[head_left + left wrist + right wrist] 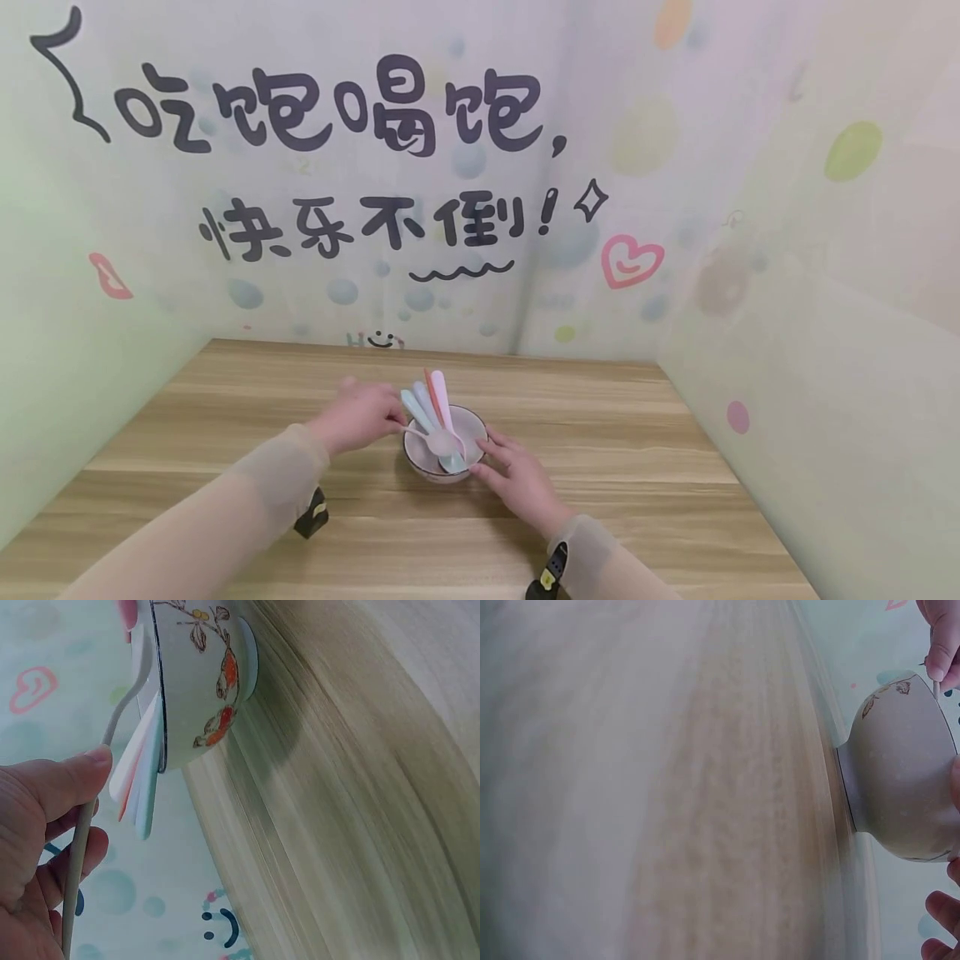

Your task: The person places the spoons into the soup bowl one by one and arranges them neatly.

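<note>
My left hand (360, 417) pinches the thin handle of a pale pinkish spoon (441, 442) between thumb and fingers, its head over the bowl; the left wrist view shows the grip on the spoon (78, 859) closely. Upright on the table stands a white bowl (191, 697) with a dark rim and orange-red flowers outside. Inside lean several utensils, with a pink handle (440, 387), an orange handle (430, 382) and pale blue and mint handles (409, 403) over the far rim. My right hand (523, 483) holds the bowl's right side at the rim; its grip is partly hidden.
The bowl stands on a wood-grain table (615, 450). A pale wall (337, 308) with dark lettering and coloured spots rises behind, and side walls close off left and right. Each wrist carries a black strap (555, 567).
</note>
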### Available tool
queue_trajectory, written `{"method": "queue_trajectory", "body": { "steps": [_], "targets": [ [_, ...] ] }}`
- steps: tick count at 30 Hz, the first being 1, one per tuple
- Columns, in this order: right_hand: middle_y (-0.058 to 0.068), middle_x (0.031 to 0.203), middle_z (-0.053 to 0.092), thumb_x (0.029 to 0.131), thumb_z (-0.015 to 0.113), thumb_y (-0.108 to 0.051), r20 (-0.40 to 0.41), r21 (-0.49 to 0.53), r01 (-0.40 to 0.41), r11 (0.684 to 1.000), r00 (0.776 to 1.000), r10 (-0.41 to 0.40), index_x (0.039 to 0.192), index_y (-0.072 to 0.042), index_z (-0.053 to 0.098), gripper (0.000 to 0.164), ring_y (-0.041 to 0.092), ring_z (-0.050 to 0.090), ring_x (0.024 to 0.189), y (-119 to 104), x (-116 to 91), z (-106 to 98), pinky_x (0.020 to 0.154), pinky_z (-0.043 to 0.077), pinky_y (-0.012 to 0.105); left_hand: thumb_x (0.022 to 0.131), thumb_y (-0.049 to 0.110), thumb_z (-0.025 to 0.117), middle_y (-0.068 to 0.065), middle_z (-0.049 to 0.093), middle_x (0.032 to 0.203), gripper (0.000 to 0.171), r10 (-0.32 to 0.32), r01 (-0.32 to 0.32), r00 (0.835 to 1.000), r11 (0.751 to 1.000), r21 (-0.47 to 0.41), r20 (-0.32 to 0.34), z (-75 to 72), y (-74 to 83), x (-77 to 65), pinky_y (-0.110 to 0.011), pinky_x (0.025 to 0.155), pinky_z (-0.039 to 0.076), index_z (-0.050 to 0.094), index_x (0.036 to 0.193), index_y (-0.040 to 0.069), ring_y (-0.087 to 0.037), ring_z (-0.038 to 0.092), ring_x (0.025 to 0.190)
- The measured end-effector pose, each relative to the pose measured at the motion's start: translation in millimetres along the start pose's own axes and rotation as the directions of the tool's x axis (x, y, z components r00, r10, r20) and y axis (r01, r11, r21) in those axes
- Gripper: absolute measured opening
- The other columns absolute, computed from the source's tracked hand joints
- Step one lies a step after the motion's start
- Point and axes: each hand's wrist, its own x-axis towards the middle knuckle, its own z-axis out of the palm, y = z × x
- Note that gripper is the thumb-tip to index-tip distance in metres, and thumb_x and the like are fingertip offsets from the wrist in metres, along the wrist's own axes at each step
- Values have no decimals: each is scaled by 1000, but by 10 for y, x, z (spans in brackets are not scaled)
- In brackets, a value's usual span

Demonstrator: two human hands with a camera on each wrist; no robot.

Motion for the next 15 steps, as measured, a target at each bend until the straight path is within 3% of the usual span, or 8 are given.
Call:
{"method": "queue_trajectory", "body": {
  "steps": [9,15],
  "targets": [
    [7,148,42,91,62,-45,9,-9,-13,1000,1000,13,133,-10,58,55,33,40,134,-11,-4,-5,106,33,50,78,19,79,17,52,75,8,54,-54,998,997,51,11,67,58,90,-40,72,25,73,74,22,-5,45,68],
    [9,147,43,91,62,-44,-2,-13,4,1000,1000,-4,132,-8,58,55,34,41,133,6,6,9,105,34,50,77,20,79,18,51,74,7,35,-37,999,998,48,26,129,73,134,-38,71,24,74,74,23,-5,45,67]
  ]
}}
